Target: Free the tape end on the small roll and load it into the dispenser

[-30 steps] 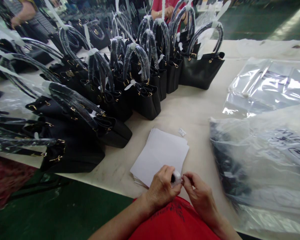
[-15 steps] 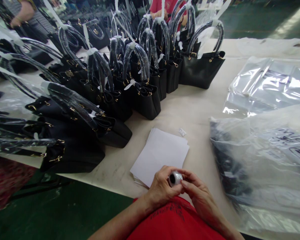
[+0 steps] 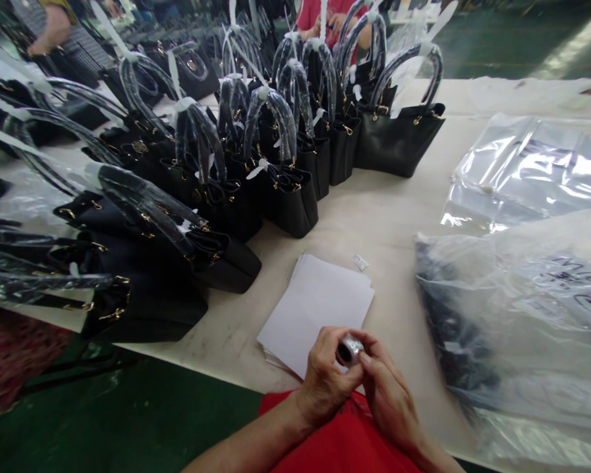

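My left hand [image 3: 326, 376] is closed around a small whitish, shiny roll [image 3: 354, 345] with a dark hollow core facing left. My right hand [image 3: 387, 389] pinches the roll's right side with thumb and fingertips. Whether it is tape or labels I cannot make out. Just beyond the hands lies a stack of white paper sheets [image 3: 320, 302], partly covered by my left hand. A small white tag [image 3: 359, 262] rests on the table behind the stack.
Several black handbags [image 3: 285, 203] with plastic-wrapped handles crowd the table's left and back. Clear plastic bags [image 3: 532, 164] lie at right, near a filled plastic sack [image 3: 517, 322]. The table edge [image 3: 192, 369] runs at front left. A person in red [image 3: 312, 16] works across the table.
Both hands have shifted very slightly right with the roll still between them, and the roll has turned a little. The view has moved slightly; bags and paper stay put.
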### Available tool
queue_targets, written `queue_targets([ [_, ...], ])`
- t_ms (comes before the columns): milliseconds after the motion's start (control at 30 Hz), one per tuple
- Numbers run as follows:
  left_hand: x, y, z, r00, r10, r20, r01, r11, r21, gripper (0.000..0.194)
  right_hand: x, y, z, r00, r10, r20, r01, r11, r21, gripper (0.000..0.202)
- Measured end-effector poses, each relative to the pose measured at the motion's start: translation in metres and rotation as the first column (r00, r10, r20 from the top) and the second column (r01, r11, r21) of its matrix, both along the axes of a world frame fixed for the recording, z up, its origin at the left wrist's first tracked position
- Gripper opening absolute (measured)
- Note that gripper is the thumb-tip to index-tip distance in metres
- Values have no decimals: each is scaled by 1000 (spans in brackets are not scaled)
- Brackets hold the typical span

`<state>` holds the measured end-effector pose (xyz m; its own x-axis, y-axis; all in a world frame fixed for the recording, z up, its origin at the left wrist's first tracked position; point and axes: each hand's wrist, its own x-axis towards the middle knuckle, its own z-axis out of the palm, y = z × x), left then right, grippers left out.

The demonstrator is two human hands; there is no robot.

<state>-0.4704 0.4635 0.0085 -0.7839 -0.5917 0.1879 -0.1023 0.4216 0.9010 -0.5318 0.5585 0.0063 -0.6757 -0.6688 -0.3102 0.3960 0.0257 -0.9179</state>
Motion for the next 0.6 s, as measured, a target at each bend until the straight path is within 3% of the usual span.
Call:
queue_targets([
  [133,-2,2,-3,996,39,-77,-43,998,-54,30,1,-1,-2,999,-24,28,25,999,-29,31],
  [400,-5,6,-9,992,51,-118,-65,992,-112,30,4,-7,-6,984,-166,72,162,985,55,33],
  [600,-8,3,-5,999,28,-38,-30,999,-34,30,-5,-10,-2,974,-181,134,177,983,42,29],
])
